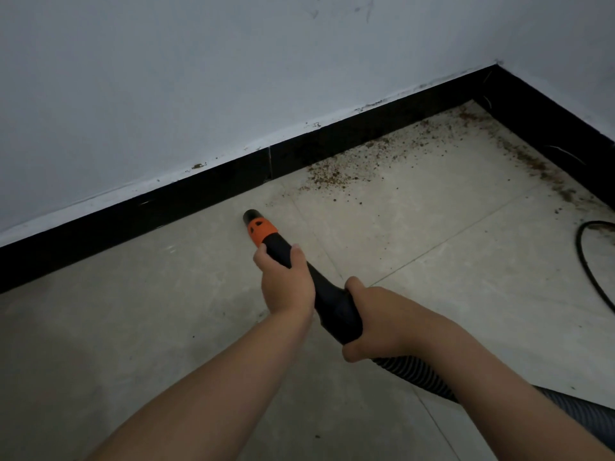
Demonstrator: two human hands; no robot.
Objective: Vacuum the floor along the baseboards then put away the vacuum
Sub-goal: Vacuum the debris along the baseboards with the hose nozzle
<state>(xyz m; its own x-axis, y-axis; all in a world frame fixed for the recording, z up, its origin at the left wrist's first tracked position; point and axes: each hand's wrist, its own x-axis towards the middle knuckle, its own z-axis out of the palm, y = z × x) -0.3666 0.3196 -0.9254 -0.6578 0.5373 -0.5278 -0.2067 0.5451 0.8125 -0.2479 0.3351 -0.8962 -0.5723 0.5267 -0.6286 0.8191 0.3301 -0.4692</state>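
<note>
A black vacuum nozzle with an orange collar (pixel 261 229) points at the tiled floor close to the black baseboard (pixel 213 191). My left hand (pixel 286 281) grips the black tube just behind the collar. My right hand (pixel 369 321) grips the thicker rear part, where the ribbed grey hose (pixel 565 407) begins and runs off to the lower right. Brown dirt crumbs (pixel 336 174) lie scattered along the baseboard to the right of the nozzle tip, reaching into the corner.
Two white walls meet in a corner (pixel 497 66) at the upper right, both edged with black baseboard. More dirt (pixel 539 168) lies along the right baseboard. A black cable (pixel 587 257) curves over the tiles at the right edge.
</note>
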